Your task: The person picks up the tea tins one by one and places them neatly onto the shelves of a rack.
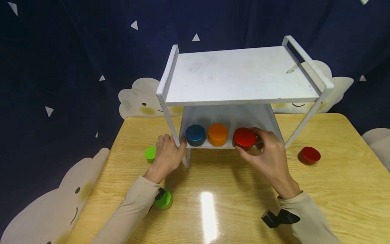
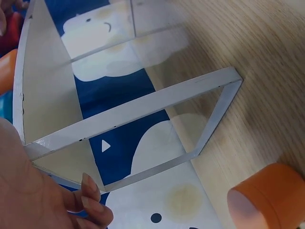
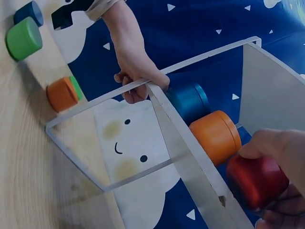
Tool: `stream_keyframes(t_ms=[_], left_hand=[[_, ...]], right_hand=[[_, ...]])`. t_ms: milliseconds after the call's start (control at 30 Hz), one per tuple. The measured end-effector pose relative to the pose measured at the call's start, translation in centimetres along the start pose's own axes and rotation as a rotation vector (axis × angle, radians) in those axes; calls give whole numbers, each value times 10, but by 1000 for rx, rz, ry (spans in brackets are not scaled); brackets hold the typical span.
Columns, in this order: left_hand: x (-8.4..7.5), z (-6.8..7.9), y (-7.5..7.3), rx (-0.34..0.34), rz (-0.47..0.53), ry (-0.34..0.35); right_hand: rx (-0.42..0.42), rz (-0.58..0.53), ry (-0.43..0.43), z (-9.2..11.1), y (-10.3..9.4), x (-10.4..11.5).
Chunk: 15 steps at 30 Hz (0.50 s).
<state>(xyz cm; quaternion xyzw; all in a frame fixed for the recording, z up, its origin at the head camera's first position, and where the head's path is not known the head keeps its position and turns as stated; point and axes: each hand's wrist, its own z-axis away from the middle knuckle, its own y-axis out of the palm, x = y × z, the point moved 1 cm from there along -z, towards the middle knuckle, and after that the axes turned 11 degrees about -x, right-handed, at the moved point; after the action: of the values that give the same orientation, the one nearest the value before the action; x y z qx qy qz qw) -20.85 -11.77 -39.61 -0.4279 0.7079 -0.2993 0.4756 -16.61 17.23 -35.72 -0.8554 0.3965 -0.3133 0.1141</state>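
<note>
A white two-tier shelf [image 1: 240, 76] stands on the wooden table. On its lower tier sit a blue cylinder [image 1: 195, 135], an orange cylinder [image 1: 217, 134] and a red cylinder [image 1: 243, 137] in a row. My right hand [image 1: 259, 145] grips the red cylinder [image 3: 257, 181] at the tier's front edge, fingers over it and thumb below. My left hand [image 1: 170, 150] holds the shelf's front left leg [image 3: 143, 85]. In the left wrist view the palm and fingertips [image 2: 93, 200] lie against the white frame [image 2: 143, 112].
A second red cylinder [image 1: 309, 155] lies on the table right of the shelf. A green-faced cylinder [image 1: 150, 153] with an orange side [image 2: 271, 195] sits left of my left hand, another green one [image 1: 165, 200] under my left forearm. The shelf's top tier is bare.
</note>
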Motion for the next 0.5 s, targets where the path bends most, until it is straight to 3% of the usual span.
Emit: stream_keyframes(t_ms=[500], left_hand=[[1, 0, -1, -33, 3, 31]], right_hand=[[22, 6, 9, -6, 15, 0]])
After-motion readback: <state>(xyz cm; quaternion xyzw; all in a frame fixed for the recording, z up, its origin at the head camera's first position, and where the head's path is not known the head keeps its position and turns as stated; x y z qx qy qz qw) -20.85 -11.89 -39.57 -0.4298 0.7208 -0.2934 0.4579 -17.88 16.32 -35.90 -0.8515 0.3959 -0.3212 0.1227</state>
